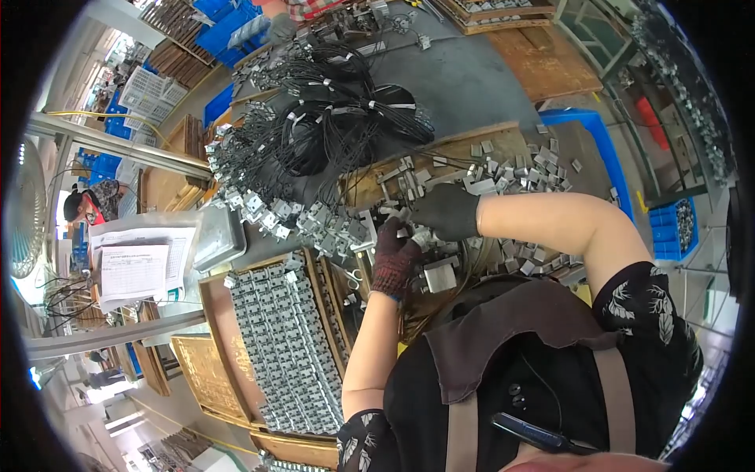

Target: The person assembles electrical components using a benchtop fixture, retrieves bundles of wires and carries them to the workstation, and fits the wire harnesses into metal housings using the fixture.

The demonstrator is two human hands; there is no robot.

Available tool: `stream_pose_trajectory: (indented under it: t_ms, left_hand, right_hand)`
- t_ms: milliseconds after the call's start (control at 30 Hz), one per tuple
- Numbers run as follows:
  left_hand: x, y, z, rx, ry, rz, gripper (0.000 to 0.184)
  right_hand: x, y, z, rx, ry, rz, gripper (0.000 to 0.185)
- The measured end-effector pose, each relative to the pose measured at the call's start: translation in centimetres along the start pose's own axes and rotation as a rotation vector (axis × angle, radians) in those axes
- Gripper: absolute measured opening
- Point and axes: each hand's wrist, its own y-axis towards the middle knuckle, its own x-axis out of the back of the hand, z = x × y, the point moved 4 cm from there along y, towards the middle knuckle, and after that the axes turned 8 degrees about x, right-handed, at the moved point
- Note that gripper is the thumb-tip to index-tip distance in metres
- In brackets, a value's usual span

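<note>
My left hand [395, 259], in a dark red and black knit glove, has its fingers bent and closed at the near side of the work spot. My right hand [446, 212], in a dark grey glove, reaches in from the right with curled fingers, close to the left fingertips. Small silvery metal parts [422, 237] lie between and under the two hands; which piece each one grips is hard to make out. A larger metal block [440, 277] sits just below them. Loose metal blocks [535, 169] are heaped right of my right hand.
Bundled black cables [330, 118] with metal ends lie beyond my hands. A wooden tray [259, 338] with rows of metal parts is at the left, near papers [134, 271]. A blue bin [621, 149] edges the right side. Another person's gloved hand [281, 29] shows at the far end.
</note>
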Motion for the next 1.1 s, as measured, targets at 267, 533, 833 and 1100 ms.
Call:
stream_pose_trajectory:
  t_ms: [267, 533, 833, 1100]
  left_hand:
    - [-0.7, -0.8, -0.9, -0.249, 0.301, -0.062, 0.058]
    - [-2.3, 1.1, -2.7, 0.256, -0.435, 0.230, 0.057]
    - [5.4, 0.9, -12.8, 0.124, -0.004, 0.127, 0.038]
    - [8.6, 1.0, -12.4, -0.495, 0.864, -0.436, 0.057]
  right_hand:
    - [0.9, -1.5, -0.4, 0.012, -0.030, -0.035, 0.033]
    - [2.2, -3.7, -2.1, 0.095, -0.006, 0.058, 0.034]
    - [2.6, -3.6, -1.9, 0.105, 0.007, -0.048, 0.031]
    - [-0.3, -0.4, -1.2, -0.017, -0.018, 0.044, 0.021]
